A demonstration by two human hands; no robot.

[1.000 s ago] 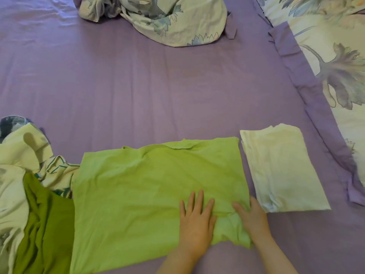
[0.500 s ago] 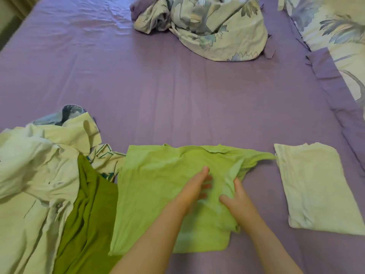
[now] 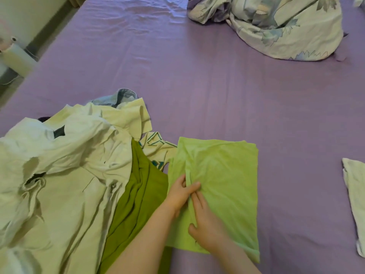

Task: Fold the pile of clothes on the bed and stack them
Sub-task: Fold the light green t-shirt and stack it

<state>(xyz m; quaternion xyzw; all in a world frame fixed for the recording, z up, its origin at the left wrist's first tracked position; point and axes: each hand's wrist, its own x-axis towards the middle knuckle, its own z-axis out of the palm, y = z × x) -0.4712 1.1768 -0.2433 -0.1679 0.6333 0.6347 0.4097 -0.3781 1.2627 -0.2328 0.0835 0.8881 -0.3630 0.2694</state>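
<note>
A light green cotton shirt, folded into a tall rectangle, lies flat on the purple bed sheet near the bed's front edge. Both hands meet on its left side. The left hand has its fingers curled around a raised fold of the green fabric, the thumb lying across the top of it. The right hand rests flat on the shirt just below, fingers straight and pressing the cloth down, holding nothing.

Touching the shirt's left edge is the unfolded pile: a dark olive-green garment lies right against it, a large crumpled cream shirt spreads further left, a cream piece with teal printed lines pokes out between them, and a bit of pale blue denim shows at the back of the heap.

Well apart to the right, at the frame's edge, sits a folded white garment. At the far end of the bed a bunched floral duvet is heaped on the sheet.
</note>
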